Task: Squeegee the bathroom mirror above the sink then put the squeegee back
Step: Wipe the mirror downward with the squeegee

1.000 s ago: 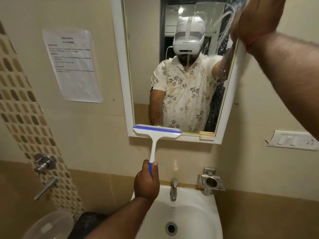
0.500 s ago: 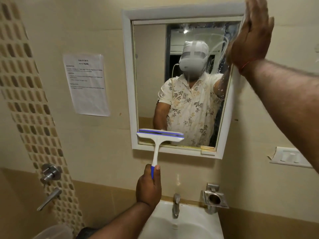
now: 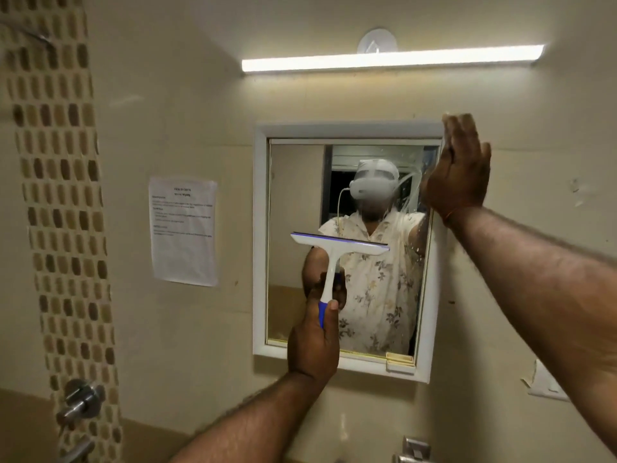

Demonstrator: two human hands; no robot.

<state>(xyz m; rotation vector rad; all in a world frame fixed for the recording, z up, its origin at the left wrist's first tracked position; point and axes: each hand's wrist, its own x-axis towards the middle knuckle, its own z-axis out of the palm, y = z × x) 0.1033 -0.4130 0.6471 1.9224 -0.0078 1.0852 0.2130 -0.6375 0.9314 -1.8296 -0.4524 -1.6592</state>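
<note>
- The left hand (image 3: 314,342) is wrapped tight round the blue lower end of the squeegee (image 3: 337,248) handle, thumb up along the shaft.
- Above that grip the white shaft rises to the blade, which lies level across the middle of the mirror (image 3: 293,182); whether the blade edge is touching the glass cannot be told.
- Left of the grip and blade the glass looks clear, so that side seems done.
- Up and to the right of the grip, streaks and droplets (image 3: 409,195) show on the glass near the upper right corner, so wiping is unfinished, I judge.
- Further right, the right hand (image 3: 457,175) is open and flat, holding nothing, pressed against the mirror's right frame edge.
- Left to do: clearing the wet right part, then returning the squeegee; its resting place is not in view.
</note>
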